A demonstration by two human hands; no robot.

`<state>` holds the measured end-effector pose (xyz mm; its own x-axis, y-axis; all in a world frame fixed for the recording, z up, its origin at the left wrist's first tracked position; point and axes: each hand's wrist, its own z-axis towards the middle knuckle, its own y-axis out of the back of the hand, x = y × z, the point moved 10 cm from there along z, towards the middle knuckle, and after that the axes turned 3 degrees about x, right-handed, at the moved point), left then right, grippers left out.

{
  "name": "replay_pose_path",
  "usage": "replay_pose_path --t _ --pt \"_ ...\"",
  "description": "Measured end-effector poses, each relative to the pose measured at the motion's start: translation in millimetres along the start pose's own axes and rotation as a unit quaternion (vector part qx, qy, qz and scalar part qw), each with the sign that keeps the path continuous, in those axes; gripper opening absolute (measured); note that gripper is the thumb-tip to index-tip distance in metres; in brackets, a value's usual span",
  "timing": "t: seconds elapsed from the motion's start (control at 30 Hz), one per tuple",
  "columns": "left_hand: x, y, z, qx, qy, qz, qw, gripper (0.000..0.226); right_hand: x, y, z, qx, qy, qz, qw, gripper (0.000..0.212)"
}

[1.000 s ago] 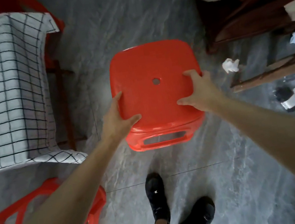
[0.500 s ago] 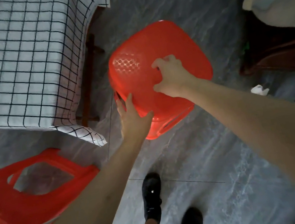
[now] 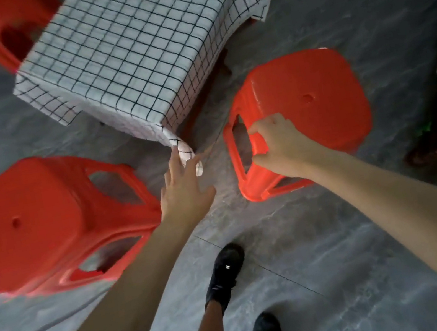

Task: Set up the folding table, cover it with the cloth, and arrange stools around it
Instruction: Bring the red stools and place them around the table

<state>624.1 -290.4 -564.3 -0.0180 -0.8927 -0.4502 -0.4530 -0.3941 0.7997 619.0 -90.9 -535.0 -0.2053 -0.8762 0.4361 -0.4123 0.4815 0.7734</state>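
Here, the right hand [image 3: 278,146] grips the side cutout of a red stool [image 3: 309,108] standing beside the cloth [image 3: 131,43]-covered table; the left hand [image 3: 184,191] is spread, empty, near the cloth corner.

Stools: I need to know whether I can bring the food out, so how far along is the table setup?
Nearly done. The table stands covered by the cloth. One stool is set at its left, another beyond it. The right hand grips the right stool by its side opening, placing it; the left hand is open near the cloth's hanging corner. Left: settle this stool.
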Motion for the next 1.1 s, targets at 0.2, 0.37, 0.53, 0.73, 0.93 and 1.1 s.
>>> replay_pose_path --t 0.2,0.37,0.53,0.73,0.93,1.1 --pt "90 53 -98 -0.071 0.089 0.016 0.993 0.066 114 -14 -34 0.031 0.119 -0.061 0.991 0.069" --pt "163 72 -174 -0.094 0.138 0.049 0.985 0.061 211 -44 -61 0.066 0.187 -0.079 0.977 0.056" --pt "253 95 -225 -0.097 0.189 0.07 0.975 0.062 298 -82 -70 0.089 0.248 -0.092 0.96 0.056" --pt "338 98 -269 -0.084 0.239 0.063 0.965 0.068 373 -146 -76 0.142 0.256 -0.123 0.948 0.055" --pt "390 124 -278 -0.065 0.252 0.038 0.965 0.068 457 -168 -51 0.145 0.26 -0.151 0.943 0.054" --pt "417 195 -290 -0.105 0.255 0.017 0.961 0.068 519 -159 -54 0.146 0.266 -0.175 0.937 0.056"
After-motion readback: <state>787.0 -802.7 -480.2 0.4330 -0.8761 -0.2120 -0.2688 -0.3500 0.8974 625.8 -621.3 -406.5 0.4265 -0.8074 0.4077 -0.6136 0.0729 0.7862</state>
